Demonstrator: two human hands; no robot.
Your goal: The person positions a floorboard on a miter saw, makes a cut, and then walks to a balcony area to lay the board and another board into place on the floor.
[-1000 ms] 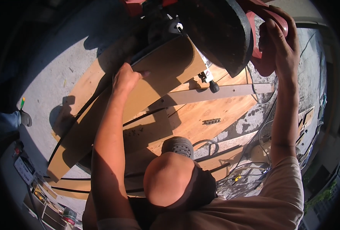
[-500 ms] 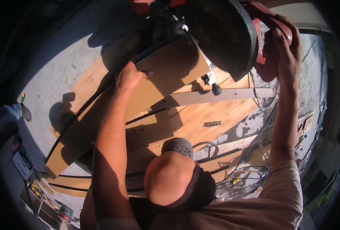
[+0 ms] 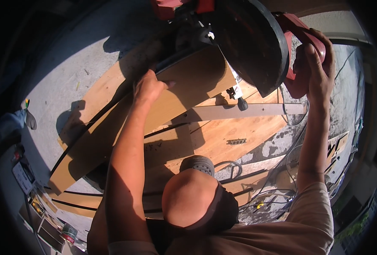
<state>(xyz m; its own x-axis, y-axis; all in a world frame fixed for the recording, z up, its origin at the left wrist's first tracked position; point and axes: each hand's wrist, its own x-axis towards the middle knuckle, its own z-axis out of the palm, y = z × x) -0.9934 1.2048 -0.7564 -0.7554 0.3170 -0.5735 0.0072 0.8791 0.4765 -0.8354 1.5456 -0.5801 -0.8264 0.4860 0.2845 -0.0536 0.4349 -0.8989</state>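
A long tan board [image 3: 167,102] slants from the lower left up to the miter saw, its far edge lined by a dark strip. My left hand [image 3: 150,88] is closed over that far edge, the thumb lying on the board's face and the fingers partly hidden behind it. The saw's dark round blade guard [image 3: 250,46] stands over the board's right end; the blade itself is hidden. At the upper right my right hand [image 3: 320,70] is wrapped around the saw's red handle [image 3: 297,36].
My bent knee [image 3: 188,197] and a grey perforated shoe [image 3: 197,165] are close below the board. Wooden panels [image 3: 239,127] lie under the saw, with a small dark slotted piece [image 3: 236,141] on them. Black cables [image 3: 288,165] loop across the floor at the right.
The whole view has shifted slightly, so the saw and board appear a little lower. Both hands keep their grips, and the board and saw stay in nearly the same place relative to each other.
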